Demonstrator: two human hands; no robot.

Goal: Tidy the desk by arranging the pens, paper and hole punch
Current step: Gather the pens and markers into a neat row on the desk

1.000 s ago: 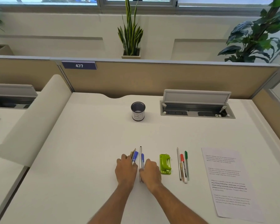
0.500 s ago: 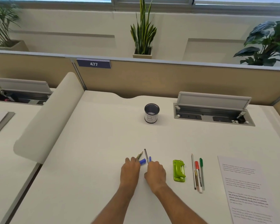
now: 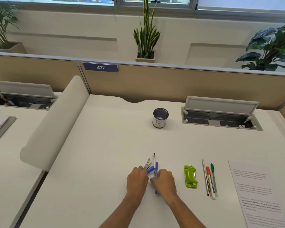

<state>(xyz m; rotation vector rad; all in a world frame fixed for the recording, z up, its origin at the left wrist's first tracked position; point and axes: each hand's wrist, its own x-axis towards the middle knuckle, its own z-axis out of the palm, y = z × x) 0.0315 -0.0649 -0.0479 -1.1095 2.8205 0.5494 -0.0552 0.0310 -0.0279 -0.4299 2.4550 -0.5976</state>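
Observation:
My left hand (image 3: 137, 179) and my right hand (image 3: 165, 181) lie side by side on the white desk (image 3: 105, 153), fingers curled around a bunch of pens (image 3: 152, 167) with blue caps and grey tips that fan out above them. The left hand grips the left pens, the right hand the blue and black pens. Right of the hands lies a lime-green hole punch (image 3: 190, 176). Further right, a row of pens (image 3: 210, 178), red and green among them, lies lengthwise. A printed sheet of paper (image 3: 257, 195) rests at the right edge.
A dark mesh pen cup (image 3: 160, 117) stands mid-desk at the back. An open cable hatch (image 3: 220, 116) sits behind on the right. A rounded white divider (image 3: 53, 124) borders the left side, a tan partition (image 3: 171, 81) the back.
The hands have drawn the pens closer together; the pen tips fan out more to the left. The camera view has shifted, so everything sits further right in the picture.

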